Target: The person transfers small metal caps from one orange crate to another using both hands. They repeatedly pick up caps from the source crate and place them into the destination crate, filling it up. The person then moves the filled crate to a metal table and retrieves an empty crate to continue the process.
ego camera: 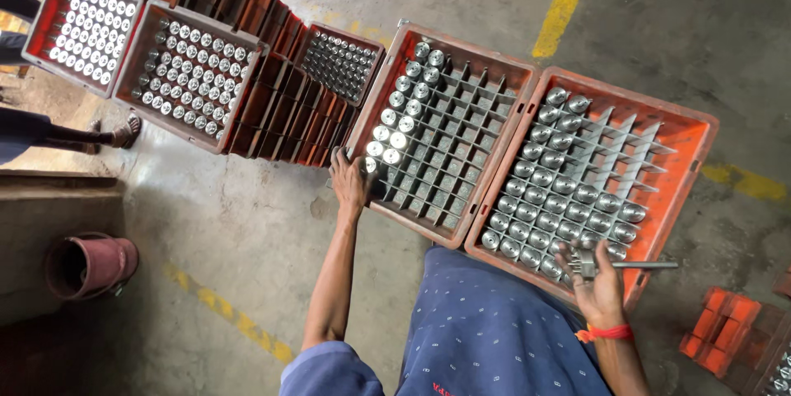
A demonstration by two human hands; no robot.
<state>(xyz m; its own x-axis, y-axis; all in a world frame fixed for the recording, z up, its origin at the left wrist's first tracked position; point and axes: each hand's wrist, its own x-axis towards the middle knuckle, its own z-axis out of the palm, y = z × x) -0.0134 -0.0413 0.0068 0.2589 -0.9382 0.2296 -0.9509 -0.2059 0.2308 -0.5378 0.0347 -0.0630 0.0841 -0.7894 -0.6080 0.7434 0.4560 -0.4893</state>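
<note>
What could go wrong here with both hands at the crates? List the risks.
1. The left hand reaches far out to a metal cylinder at the corner of the middle crate; at that stretch it might slip and drop to the concrete floor.
2. The right hand holds a metal tool over the right crate; it may knock the cylinders beneath.
3. The crates sit tilted, so parts could shift.

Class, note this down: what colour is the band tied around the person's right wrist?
Orange-red band, seen in the head view, below the right hand.
</note>
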